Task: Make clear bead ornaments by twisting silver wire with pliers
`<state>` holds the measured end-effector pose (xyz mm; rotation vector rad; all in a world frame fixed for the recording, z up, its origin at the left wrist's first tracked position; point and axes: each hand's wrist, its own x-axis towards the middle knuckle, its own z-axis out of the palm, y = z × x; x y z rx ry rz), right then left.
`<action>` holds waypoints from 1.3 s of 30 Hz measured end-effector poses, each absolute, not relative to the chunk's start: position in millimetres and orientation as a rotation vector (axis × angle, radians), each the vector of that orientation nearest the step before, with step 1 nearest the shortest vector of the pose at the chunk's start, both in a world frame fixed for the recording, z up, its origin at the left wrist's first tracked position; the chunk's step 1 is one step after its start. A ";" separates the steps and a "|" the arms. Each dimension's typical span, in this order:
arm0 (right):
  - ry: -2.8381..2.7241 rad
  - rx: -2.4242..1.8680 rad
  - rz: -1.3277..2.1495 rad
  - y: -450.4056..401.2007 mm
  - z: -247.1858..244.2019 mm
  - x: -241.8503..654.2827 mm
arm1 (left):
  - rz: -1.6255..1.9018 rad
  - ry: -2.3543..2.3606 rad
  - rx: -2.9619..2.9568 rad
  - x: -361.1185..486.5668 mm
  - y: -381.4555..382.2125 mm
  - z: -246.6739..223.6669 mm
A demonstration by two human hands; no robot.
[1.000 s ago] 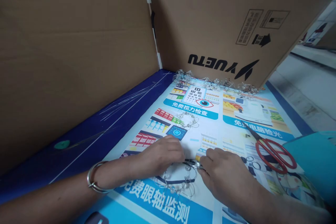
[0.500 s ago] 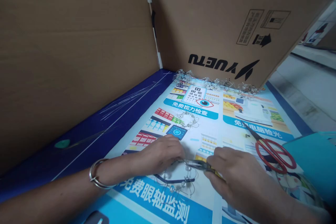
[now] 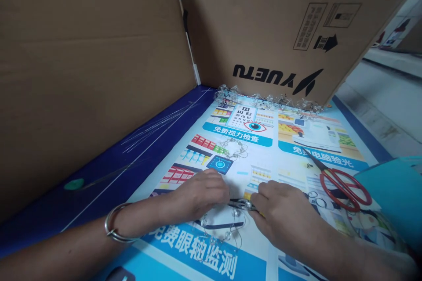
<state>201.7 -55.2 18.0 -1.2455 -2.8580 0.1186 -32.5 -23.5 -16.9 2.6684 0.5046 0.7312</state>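
Observation:
My left hand (image 3: 207, 193), a silver bangle on its wrist, is closed at the upper edge of a wire ring with clear beads (image 3: 227, 235); the fingertips are hidden behind the knuckles. My right hand (image 3: 280, 208) is wrapped round a small pair of pliers (image 3: 243, 204), whose handles are mostly covered. The pliers' jaws reach left to my left fingertips, at the top of the beaded ring. Loose wire ends curl out from the ring, which rests on the printed sheet (image 3: 250, 252). Whether the jaws grip the wire I cannot tell.
Beyond my hands lies a second beaded wire ring (image 3: 234, 148). More beaded wire pieces (image 3: 270, 102) line the foot of the cardboard wall (image 3: 273, 30). Red-handled scissors (image 3: 346, 189) lie at right, near a teal sheet (image 3: 392, 197). Straight wires (image 3: 154, 127) lie at left.
The pliers have turned in my right hand, and their jaws are now nearer my left fingers. Both hands stay closed. The whole view has shifted slightly.

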 end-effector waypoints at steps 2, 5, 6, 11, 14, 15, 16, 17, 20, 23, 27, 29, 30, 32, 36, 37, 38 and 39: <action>-2.864 -1.255 0.112 -56.0 17.3 200.6 | 0.730 0.510 2.683 -31.5 -23.6 -17.0; -2.867 -1.269 0.110 -56.9 17.1 199.0 | 0.734 0.524 2.693 -30.7 -23.7 -17.0; -2.867 -1.273 0.111 -57.0 17.1 198.6 | 0.736 0.523 2.696 -30.5 -23.8 -16.9; -2.883 -1.254 0.125 -57.4 14.6 198.6 | 0.685 0.528 2.722 -29.8 -25.9 -15.3; -2.893 -1.248 0.125 -57.8 11.9 198.9 | 0.640 0.551 2.738 -29.8 -27.1 -15.8; -2.897 -1.243 0.116 -58.0 11.3 198.8 | 0.625 0.564 2.740 -29.9 -27.3 -16.3; -2.903 -1.235 0.100 -58.3 11.1 198.6 | 0.607 0.578 2.740 -30.1 -27.5 -17.0; -2.913 -1.221 0.082 -58.6 11.2 198.3 | 0.592 0.591 2.740 -30.3 -27.6 -17.8; -2.955 -1.183 0.010 -59.6 13.0 197.0 | 0.572 0.605 2.746 -30.6 -27.8 -19.5; -2.982 -1.168 -0.070 -61.0 14.5 195.1 | 0.564 0.602 2.758 -30.3 -28.2 -18.9; -3.022 -1.152 -0.197 -65.2 12.9 191.3 | 0.534 0.623 2.774 -29.9 -28.9 -16.1; -3.043 -1.152 -0.273 -67.4 11.2 189.5 | 0.524 0.633 2.777 -29.9 -29.2 -15.5; -3.048 -1.156 -0.298 -68.3 10.5 188.8 | 0.520 0.638 2.778 -29.9 -29.3 -15.4; -3.041 -1.168 -0.311 -69.5 9.1 188.0 | 0.512 0.648 2.777 -30.2 -29.7 -15.6; -2.998 -1.162 -0.326 -70.1 6.7 188.5 | 0.493 0.669 2.777 -30.8 -30.4 -16.4; -2.989 -1.160 -0.338 -70.0 6.1 188.8 | 0.492 0.677 2.773 -30.9 -30.6 -16.5; -2.981 -1.157 -0.346 -70.0 5.6 189.1 | 0.495 0.681 2.769 -31.0 -30.7 -16.7; -2.972 -1.157 -0.348 -69.9 5.1 189.4 | 0.499 0.683 2.763 -31.2 -30.7 -16.9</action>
